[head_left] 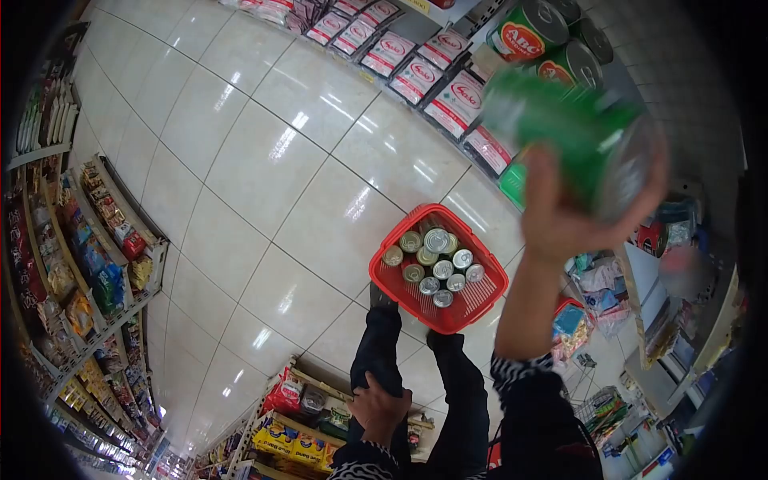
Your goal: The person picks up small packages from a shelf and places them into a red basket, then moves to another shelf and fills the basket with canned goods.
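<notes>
My right hand (560, 228) is wrapped round a large green can (572, 132), blurred by motion, in front of the shelf at the upper right. Close behind it stand more large green cans (528, 32) with red labels. My left hand (378, 408) rests on my dark-trousered knee, fingers spread, holding nothing. On the floor by my feet sits a red plastic basket (384, 276), with several small metal cans (442, 270) standing inside it.
Red and white packets (390, 50) line the low shelf along the top. Stocked shelves (112, 320) run down the left side. Yellow packages (292, 440) sit on a shelf at the bottom. More goods (600, 288) lie at the right. Pale tiles (264, 172) cover the floor.
</notes>
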Demonstrator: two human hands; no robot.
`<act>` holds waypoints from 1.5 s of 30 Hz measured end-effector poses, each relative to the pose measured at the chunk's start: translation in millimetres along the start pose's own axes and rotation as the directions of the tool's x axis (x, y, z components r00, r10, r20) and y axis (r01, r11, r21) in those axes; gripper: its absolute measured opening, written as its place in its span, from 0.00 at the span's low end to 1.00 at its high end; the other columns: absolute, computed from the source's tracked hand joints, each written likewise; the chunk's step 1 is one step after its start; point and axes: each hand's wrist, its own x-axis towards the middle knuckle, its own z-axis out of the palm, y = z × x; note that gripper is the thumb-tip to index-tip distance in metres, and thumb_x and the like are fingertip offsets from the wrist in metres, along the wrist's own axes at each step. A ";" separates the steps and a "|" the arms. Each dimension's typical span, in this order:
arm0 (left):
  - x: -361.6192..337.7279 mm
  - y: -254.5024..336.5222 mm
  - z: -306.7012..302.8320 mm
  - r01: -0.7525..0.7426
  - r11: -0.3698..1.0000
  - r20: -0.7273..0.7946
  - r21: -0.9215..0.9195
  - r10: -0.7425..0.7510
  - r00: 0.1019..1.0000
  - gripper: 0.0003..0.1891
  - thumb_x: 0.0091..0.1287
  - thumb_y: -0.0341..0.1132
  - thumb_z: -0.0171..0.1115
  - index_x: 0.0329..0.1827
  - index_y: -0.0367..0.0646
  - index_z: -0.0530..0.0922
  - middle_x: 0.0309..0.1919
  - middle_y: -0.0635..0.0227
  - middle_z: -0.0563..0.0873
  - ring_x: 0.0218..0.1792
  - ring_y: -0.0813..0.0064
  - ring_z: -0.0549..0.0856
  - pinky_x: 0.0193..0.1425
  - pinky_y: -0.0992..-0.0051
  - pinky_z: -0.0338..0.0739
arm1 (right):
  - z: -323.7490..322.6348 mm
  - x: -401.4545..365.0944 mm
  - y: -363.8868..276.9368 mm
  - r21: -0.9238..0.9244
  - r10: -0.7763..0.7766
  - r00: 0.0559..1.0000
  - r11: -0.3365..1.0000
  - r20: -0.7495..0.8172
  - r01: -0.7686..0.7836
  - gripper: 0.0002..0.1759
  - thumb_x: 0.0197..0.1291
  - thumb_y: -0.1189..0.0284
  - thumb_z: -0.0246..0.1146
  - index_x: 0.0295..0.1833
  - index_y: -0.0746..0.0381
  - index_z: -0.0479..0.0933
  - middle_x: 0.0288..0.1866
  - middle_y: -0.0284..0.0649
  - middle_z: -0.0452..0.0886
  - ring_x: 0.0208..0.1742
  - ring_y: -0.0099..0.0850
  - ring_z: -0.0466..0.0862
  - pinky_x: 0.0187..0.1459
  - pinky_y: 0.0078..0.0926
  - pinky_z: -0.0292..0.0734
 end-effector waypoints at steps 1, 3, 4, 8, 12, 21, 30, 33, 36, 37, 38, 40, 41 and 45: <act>-0.3 -0.8 -1.9 -0.001 1.000 0.005 -0.007 0.001 1.000 0.58 0.56 0.69 0.72 0.87 0.43 0.65 0.62 0.47 0.87 0.65 0.52 0.88 0.70 0.53 0.76 | -17.1 -41.2 1.2 -0.057 -0.050 0.995 0.997 0.092 0.055 0.62 0.51 0.58 0.89 0.83 0.72 0.61 0.71 0.57 0.77 0.72 0.50 0.80 0.72 0.54 0.79; 3.5 -3.7 -2.0 0.010 1.000 0.060 0.007 -0.011 0.998 0.60 0.57 0.70 0.71 0.89 0.45 0.60 0.66 0.45 0.84 0.66 0.53 0.87 0.73 0.55 0.74 | -29.1 -109.2 -23.3 -0.005 0.361 0.881 0.926 0.306 -0.378 0.54 0.43 0.64 0.89 0.72 0.71 0.67 0.63 0.50 0.79 0.59 0.39 0.85 0.63 0.41 0.82; 2.6 -4.4 -1.3 0.008 1.000 0.054 0.018 -0.009 0.999 0.60 0.58 0.70 0.71 0.88 0.43 0.62 0.65 0.46 0.85 0.65 0.53 0.87 0.72 0.54 0.75 | -37.8 -140.3 -36.5 -0.089 0.584 0.723 0.796 0.368 -0.598 0.50 0.43 0.66 0.90 0.69 0.68 0.69 0.59 0.47 0.82 0.57 0.37 0.86 0.61 0.39 0.82; 4.4 -3.9 -5.5 0.019 0.998 0.085 0.059 -0.024 0.996 0.60 0.58 0.71 0.69 0.88 0.42 0.62 0.63 0.45 0.86 0.64 0.50 0.88 0.71 0.56 0.76 | -72.6 -270.4 -58.9 -0.148 0.728 0.586 0.663 0.356 -0.734 0.45 0.43 0.70 0.90 0.64 0.68 0.73 0.56 0.47 0.84 0.54 0.39 0.88 0.58 0.38 0.84; 3.3 -9.0 6.2 0.018 0.996 0.067 0.089 -0.024 0.997 0.60 0.58 0.71 0.69 0.89 0.42 0.62 0.62 0.45 0.87 0.62 0.50 0.90 0.70 0.56 0.77 | -91.6 -345.7 -72.9 -0.348 0.870 0.408 0.486 0.276 -0.801 0.45 0.45 0.68 0.89 0.66 0.69 0.73 0.56 0.51 0.85 0.54 0.46 0.88 0.57 0.43 0.85; 3.7 -7.9 11.5 0.036 0.995 0.070 0.093 -0.043 0.997 0.60 0.58 0.71 0.69 0.88 0.41 0.63 0.63 0.44 0.87 0.64 0.50 0.89 0.73 0.55 0.76 | -63.2 -411.7 -54.6 -0.553 0.961 0.220 0.275 0.166 -0.786 0.46 0.45 0.68 0.87 0.68 0.68 0.71 0.58 0.58 0.85 0.59 0.58 0.87 0.61 0.51 0.83; 0.9 -0.4 7.4 0.034 0.993 0.043 0.114 -0.039 0.998 0.60 0.58 0.72 0.69 0.88 0.40 0.63 0.61 0.45 0.87 0.63 0.49 0.89 0.72 0.54 0.76 | -45.2 -411.8 -51.1 -0.633 0.963 0.176 0.268 0.206 -0.726 0.48 0.45 0.69 0.89 0.69 0.68 0.70 0.64 0.59 0.83 0.64 0.60 0.84 0.66 0.54 0.80; 0.1 2.2 6.4 0.042 0.994 0.055 0.105 -0.048 0.997 0.60 0.58 0.72 0.69 0.88 0.40 0.63 0.61 0.44 0.87 0.63 0.49 0.89 0.72 0.54 0.75 | -38.1 -411.3 -50.0 -0.629 0.977 0.123 0.205 0.172 -0.750 0.50 0.44 0.67 0.90 0.69 0.68 0.68 0.63 0.60 0.82 0.64 0.61 0.84 0.65 0.54 0.80; -0.3 2.5 9.6 0.047 0.993 0.049 0.106 -0.052 0.997 0.60 0.58 0.71 0.69 0.88 0.40 0.63 0.62 0.44 0.87 0.64 0.49 0.88 0.72 0.53 0.75 | -31.9 -412.8 -49.0 -0.656 0.986 0.081 0.159 0.149 -0.738 0.51 0.45 0.65 0.90 0.68 0.69 0.67 0.61 0.60 0.82 0.64 0.61 0.84 0.65 0.54 0.81; -0.5 2.5 10.9 0.045 0.994 0.039 0.104 -0.049 0.998 0.60 0.58 0.71 0.69 0.88 0.39 0.63 0.62 0.43 0.87 0.64 0.49 0.88 0.73 0.53 0.74 | -29.4 -413.9 -49.0 -0.648 0.990 0.096 0.140 0.103 -0.748 0.51 0.44 0.64 0.92 0.67 0.69 0.68 0.60 0.60 0.83 0.62 0.60 0.86 0.64 0.51 0.82; -1.4 3.8 9.0 0.045 0.994 0.042 0.103 -0.050 0.998 0.60 0.58 0.71 0.69 0.88 0.39 0.63 0.62 0.43 0.87 0.64 0.49 0.88 0.73 0.53 0.74 | -28.8 -415.6 -48.6 -0.641 0.992 0.111 0.121 0.056 -0.758 0.52 0.42 0.63 0.93 0.67 0.70 0.69 0.59 0.59 0.84 0.60 0.58 0.87 0.63 0.48 0.82; -3.4 7.5 2.9 0.059 0.996 0.068 0.073 -0.064 0.996 0.61 0.58 0.71 0.70 0.88 0.39 0.62 0.62 0.43 0.86 0.65 0.48 0.88 0.73 0.53 0.74 | -30.1 -417.9 -47.4 -0.626 0.992 0.102 0.123 0.070 -0.770 0.52 0.43 0.62 0.92 0.67 0.71 0.68 0.60 0.60 0.83 0.62 0.60 0.86 0.64 0.51 0.82; -3.9 7.7 3.4 0.060 0.996 0.069 0.070 -0.065 0.996 0.61 0.58 0.71 0.70 0.88 0.39 0.62 0.62 0.43 0.86 0.65 0.48 0.88 0.73 0.53 0.74 | -31.1 -421.6 -46.8 -0.609 0.992 0.093 0.123 0.082 -0.784 0.52 0.44 0.60 0.92 0.66 0.71 0.67 0.62 0.61 0.82 0.64 0.61 0.85 0.65 0.53 0.82; -2.5 6.8 5.9 0.055 0.996 0.056 0.066 -0.058 0.997 0.60 0.58 0.70 0.69 0.88 0.40 0.61 0.63 0.43 0.86 0.66 0.48 0.87 0.74 0.53 0.74 | -37.2 -420.0 -44.5 -0.575 0.986 0.127 0.166 0.108 -0.801 0.53 0.45 0.58 0.91 0.67 0.73 0.68 0.64 0.62 0.81 0.64 0.62 0.85 0.64 0.53 0.83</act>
